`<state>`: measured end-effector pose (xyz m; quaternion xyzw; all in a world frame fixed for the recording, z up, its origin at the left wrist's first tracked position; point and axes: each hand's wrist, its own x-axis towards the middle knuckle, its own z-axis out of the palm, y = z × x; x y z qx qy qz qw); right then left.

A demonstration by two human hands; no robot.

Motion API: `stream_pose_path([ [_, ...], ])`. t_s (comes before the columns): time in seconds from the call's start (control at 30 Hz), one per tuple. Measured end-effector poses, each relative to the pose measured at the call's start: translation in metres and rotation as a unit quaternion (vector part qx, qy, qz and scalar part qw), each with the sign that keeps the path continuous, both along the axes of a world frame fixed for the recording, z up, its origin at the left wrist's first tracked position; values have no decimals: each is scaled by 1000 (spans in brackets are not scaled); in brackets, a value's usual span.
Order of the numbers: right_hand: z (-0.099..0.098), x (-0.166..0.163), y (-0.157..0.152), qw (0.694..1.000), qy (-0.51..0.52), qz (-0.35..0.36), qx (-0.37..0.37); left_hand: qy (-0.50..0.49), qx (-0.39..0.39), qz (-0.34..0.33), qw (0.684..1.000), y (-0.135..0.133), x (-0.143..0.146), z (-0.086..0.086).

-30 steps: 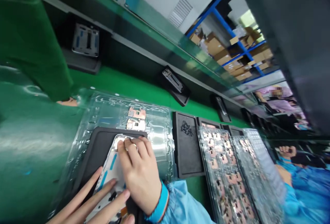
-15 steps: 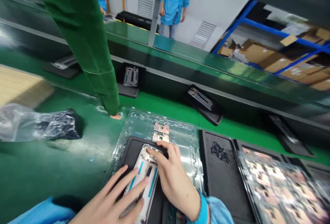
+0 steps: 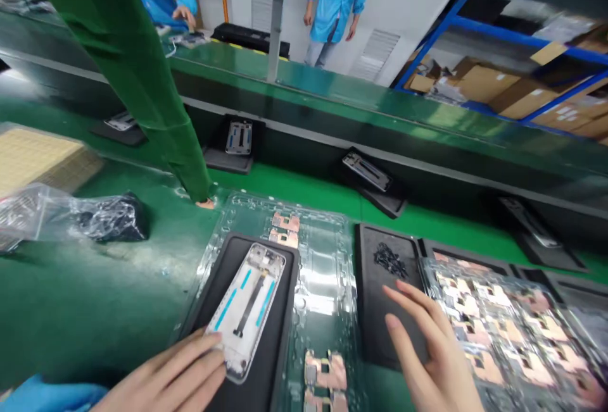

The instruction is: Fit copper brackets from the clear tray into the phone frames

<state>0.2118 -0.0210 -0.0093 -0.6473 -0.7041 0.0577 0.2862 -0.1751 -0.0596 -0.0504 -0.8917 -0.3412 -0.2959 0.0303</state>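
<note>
Steadying the phone frame (image 3: 247,311) in its black tray (image 3: 280,361) w/ our flat left hand (image 3: 175,380) — right hand (image 3: 427,355) open, empty, over the screw tray (image 3: 375,317) — no screws picked yet.

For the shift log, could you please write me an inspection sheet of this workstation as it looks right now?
Surface: green bench mat, glossy, with a conveyor belt behind.
Job's things: phone frame lies flat in a black fixture; small black screws sit in a black tray.
Clutter: clear blister tray with copper parts; crumpled plastic bag at left.
Hands: left hand has its fingers on the frame's near end; right hand is open, flat over the black tray.
Cables: nothing seen.
Surroundings: two people in blue coats behind the line; cardboard boxes on blue shelving.
</note>
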Motion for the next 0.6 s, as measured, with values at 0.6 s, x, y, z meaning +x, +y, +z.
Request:
stream_pose_path([
  [0.6,-9,1,-15,998,57,14,-15,86,-57,88,991,-1,-11,24],
])
